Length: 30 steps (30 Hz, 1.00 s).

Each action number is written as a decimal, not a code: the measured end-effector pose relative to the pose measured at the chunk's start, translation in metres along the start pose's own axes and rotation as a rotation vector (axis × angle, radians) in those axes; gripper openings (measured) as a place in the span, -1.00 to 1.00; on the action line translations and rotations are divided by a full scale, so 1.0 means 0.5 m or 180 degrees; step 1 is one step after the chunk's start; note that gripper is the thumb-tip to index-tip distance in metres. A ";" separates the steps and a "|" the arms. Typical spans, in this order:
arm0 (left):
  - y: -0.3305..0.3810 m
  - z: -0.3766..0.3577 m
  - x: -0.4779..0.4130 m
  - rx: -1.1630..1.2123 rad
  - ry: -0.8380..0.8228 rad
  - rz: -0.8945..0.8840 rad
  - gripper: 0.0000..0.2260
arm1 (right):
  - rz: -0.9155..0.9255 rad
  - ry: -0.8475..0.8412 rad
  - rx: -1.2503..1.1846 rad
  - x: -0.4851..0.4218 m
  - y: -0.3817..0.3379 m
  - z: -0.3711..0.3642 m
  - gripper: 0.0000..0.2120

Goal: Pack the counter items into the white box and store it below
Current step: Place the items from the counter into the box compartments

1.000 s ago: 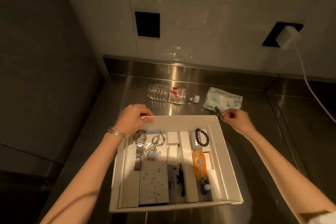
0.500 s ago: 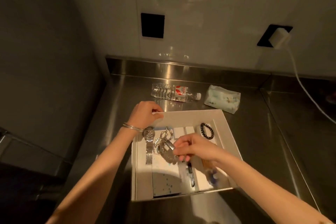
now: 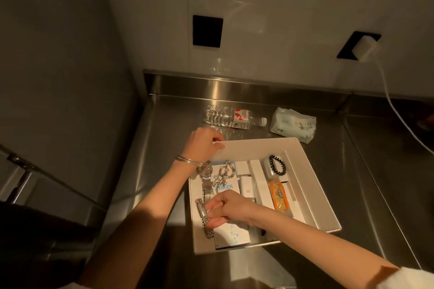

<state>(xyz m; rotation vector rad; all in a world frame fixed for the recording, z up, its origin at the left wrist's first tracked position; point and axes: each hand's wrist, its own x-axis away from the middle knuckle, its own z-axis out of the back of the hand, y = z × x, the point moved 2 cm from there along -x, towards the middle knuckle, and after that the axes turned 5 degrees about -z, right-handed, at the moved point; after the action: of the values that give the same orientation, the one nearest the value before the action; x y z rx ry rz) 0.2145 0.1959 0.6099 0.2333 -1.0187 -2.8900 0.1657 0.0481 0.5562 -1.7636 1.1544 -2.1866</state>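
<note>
1. A dark panel [image 3: 58, 77] rises along the left edge of the steel counter [image 3: 164, 148]. A bare strip of steel lies between the panel and the box.
2. The white box [image 3: 312, 183] sits open on the counter, turned a little, with its far right corner the farthest point from the person.
3. Behind the box, a bottle [image 3: 230, 117] lies on its side with its cap to the right. A tissue pack [image 3: 293, 128] lies just beside the cap, near the box's far right corner. Neither touches the box, and the backsplash [image 3: 234, 87] stands behind them.
4. Right of the box, bare steel runs to a seam [image 3: 370, 171].
5. The wall carries a black plate [image 3: 207, 34]. Further right is a plugged-in charger [image 3: 365, 50], whose cable [image 3: 388, 97] drops away to the right.
6. Inside the box, from left to right:
   - a watch [image 3: 205, 176]
   - a chain [image 3: 223, 173] draped over a carton [image 3: 226, 187]
   - small white cartons [image 3: 243, 168]
   - a black bead bracelet [image 3: 277, 165]
   - an orange packet [image 3: 278, 197]
7. The left hand [image 3: 204, 145] wears a bangle [image 3: 187, 161]. It grips the box's far left corner with its fingers curled over the rim.
8. The right hand [image 3: 225, 209] reaches across to the box's near left part. Its thumb and curled fingers pinch a silver band [image 3: 205, 220], which hangs just inside the left wall.
</note>
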 end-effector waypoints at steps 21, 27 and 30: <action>-0.016 -0.012 -0.012 -0.0052 0.0011 -0.0009 -0.90 | 0.1437 0.2600 0.0328 0.169 -0.090 0.433 -0.90; -0.016 -0.015 -0.013 -0.0094 0.0001 0.0111 -0.89 | 0.0872 0.2831 0.1326 0.062 -0.066 0.586 -0.66; -0.012 -0.014 -0.012 -0.0098 0.0056 0.0182 -0.90 | 0.0534 0.2608 0.1920 -0.009 -0.049 0.615 -0.54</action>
<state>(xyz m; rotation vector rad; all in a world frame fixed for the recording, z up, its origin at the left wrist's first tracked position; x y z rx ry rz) 0.2216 0.1972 0.6016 0.2237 -0.9614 -2.8448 0.4448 -0.0816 0.5794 -0.5177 0.5543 -2.7968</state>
